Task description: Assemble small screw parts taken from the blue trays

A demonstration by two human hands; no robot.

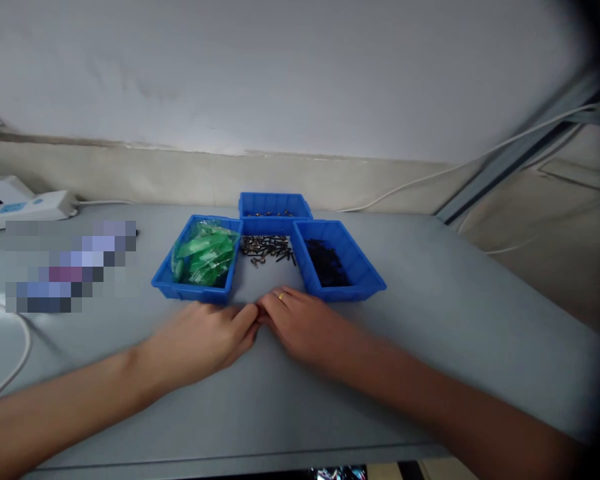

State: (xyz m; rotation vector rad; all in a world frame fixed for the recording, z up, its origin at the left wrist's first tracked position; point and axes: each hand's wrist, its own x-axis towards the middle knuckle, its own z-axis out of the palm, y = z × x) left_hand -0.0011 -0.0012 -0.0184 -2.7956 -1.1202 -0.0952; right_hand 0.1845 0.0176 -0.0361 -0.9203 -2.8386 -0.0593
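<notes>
My left hand [207, 337] and my right hand [300, 323] rest on the grey table [430, 347], fingertips meeting in a pinch just in front of the trays. What they pinch is too small to make out. A gold ring shows on my right hand. Straight ahead lies a loose pile of small dark screws [269, 248]. A blue tray with green plastic bags [200, 263] stands left of the pile. A blue tray of dark parts [336, 261] stands to the right. A third blue tray [274, 210] sits behind the pile.
A white power strip [27, 208] and its cable lie at the far left, beside a blurred patch [70, 265]. A white cable [10, 373] loops near the left front. The wall rises behind the table; a metal frame and cable stand at right.
</notes>
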